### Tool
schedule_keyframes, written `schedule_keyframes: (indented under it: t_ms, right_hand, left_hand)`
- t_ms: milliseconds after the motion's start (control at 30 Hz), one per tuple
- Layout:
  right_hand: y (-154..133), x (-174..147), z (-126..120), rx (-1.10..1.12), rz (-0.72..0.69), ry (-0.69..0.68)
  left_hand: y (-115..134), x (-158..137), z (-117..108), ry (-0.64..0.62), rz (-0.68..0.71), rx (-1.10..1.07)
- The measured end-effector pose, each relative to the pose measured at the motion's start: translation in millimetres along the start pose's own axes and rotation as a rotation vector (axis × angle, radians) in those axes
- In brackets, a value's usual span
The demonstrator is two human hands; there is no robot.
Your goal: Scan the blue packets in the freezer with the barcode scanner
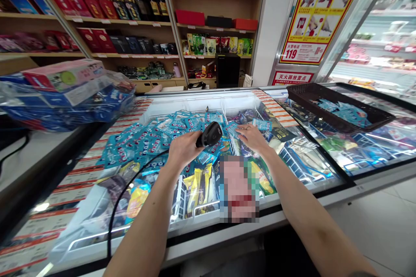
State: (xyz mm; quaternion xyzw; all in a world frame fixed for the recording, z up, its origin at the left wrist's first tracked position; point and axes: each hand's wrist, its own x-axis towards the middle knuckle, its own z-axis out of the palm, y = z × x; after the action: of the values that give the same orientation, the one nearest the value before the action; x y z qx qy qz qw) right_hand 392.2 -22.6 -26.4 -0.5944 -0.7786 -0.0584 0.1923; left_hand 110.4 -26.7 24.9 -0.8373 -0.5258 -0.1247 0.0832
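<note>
My left hand (183, 150) is closed around a black handheld barcode scanner (210, 135), its head tilted up and to the right. From the scanner a black cable (125, 190) loops down past my left forearm. My right hand (251, 138) reaches over the freezer's wire divider, palm down, fingers stretched out and slightly apart. Its fingertips touch or lie just above a small blue packet (232, 129); I cannot tell whether they pinch it. Another blue packet (262, 125) lies just beyond that hand. Many similar blue packets (146, 140) are heaped left of the divider.
The chest freezer (195, 103) also holds yellow-wrapped ice creams (199, 184). At right, a dark brown tray (367, 123) with blue packets rests on the freezer top. Plastic-wrapped boxes (68, 95) stand at left. A pixelated patch hides the front middle. Stocked shelves (130, 21) stand behind.
</note>
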Motion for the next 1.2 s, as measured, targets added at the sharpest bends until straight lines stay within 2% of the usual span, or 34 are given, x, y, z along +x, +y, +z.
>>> schedule_keyframes:
  t_ms: [100,233,367,533,667,833,1067,1200]
  right_hand:
    - [-2.4,-0.2,-1.7,-0.029,0.059,-0.028]
    - [-8.1,0.2,-3.1,-0.024,0.094,0.031]
    - [-8.0,2.1,7.9,-0.06,0.182,0.078]
    - [-0.2,4.6,22.0,-0.095,0.279,0.028]
    - [3.6,4.4,18.0,-0.035,0.326,0.032]
    - [6.4,5.0,12.0,0.141,0.437,0.085]
    - [11.4,3.8,9.9,0.333,0.337,0.314]
    - [12.0,2.8,9.9,0.354,0.313,0.336]
  left_hand:
    - [0.0,0.5,0.6,-0.016,-0.002,0.007]
    - [-0.4,1.4,1.1,-0.029,-0.006,0.012]
    - [-1.7,1.2,2.2,-0.017,0.005,0.006]
    - [-2.5,0.6,2.7,-0.011,0.002,0.011]
    - [-2.5,0.9,2.6,-0.021,0.019,0.02]
    - [-1.9,1.0,2.4,-0.026,0.042,0.034]
    - [-3.4,-0.1,2.0,0.014,0.063,0.004]
    - [-2.7,-1.0,1.6,0.023,0.092,-0.015]
